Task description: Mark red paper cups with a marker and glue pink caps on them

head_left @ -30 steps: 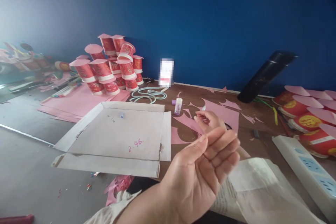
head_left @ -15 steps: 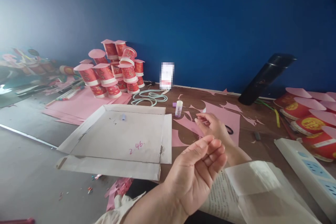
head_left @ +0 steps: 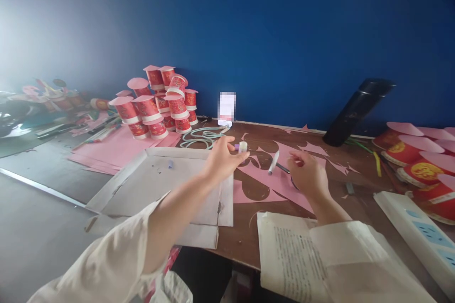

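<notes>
My left hand (head_left: 224, 160) reaches over the cardboard tray's far right corner to the glue stick (head_left: 243, 147), which stands uncapped. Its thumb lies in front of the stick and the fingers are spread behind, with a gap between them. Beside the stick is a purple cap (head_left: 236, 147). My right hand (head_left: 308, 176) hovers over the cut pink paper (head_left: 256, 175), fingers curled inward; anything in them is hidden. Partly under this hand lies a dark slim tool (head_left: 283, 168) with a black loop, seemingly scissors. A white pen-like stick (head_left: 273, 163) rests on the paper.
A shallow cardboard tray (head_left: 192, 203) lies at the left. Red cups with pink paper tops (head_left: 147, 109) are stacked behind it, more (head_left: 419, 151) at the right. A black flask (head_left: 359, 111) leans on the wall. A power strip (head_left: 419, 232) and printed pages (head_left: 284, 255) lie nearer.
My left hand has swung forward from near the camera to the glue stick, turning palm down. My right hand has moved right, and the white pen-like stick now shows on the paper.
</notes>
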Demonstrator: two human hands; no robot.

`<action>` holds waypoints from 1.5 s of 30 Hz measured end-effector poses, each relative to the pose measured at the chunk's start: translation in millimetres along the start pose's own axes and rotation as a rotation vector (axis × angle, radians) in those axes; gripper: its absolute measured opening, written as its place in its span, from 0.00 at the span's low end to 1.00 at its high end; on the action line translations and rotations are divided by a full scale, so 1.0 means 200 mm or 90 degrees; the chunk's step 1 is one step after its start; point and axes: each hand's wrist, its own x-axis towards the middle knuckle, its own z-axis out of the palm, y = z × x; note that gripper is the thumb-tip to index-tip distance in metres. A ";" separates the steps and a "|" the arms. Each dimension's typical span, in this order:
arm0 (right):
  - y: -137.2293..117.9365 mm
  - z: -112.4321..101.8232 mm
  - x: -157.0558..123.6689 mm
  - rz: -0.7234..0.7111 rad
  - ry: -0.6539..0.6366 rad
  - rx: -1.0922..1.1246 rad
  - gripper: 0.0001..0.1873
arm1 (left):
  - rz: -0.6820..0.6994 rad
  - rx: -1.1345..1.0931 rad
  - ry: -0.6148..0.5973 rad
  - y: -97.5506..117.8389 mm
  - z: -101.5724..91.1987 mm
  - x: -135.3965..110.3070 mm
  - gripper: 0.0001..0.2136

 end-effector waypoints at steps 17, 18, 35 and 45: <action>-0.04 0.10 -0.09 -0.161 -0.200 -0.144 0.19 | -0.047 0.288 0.041 -0.21 0.24 0.43 0.12; -0.03 0.10 -0.09 -0.162 -0.199 -0.143 0.18 | -0.039 0.290 0.044 -0.22 0.24 0.43 0.12; -0.06 0.16 -0.10 -0.220 -0.176 -0.101 0.16 | 0.022 0.324 0.041 -0.27 0.24 0.42 0.11; -0.09 0.16 -0.07 -0.232 -0.128 -0.058 0.17 | -0.034 0.241 0.058 -0.24 0.25 0.45 0.13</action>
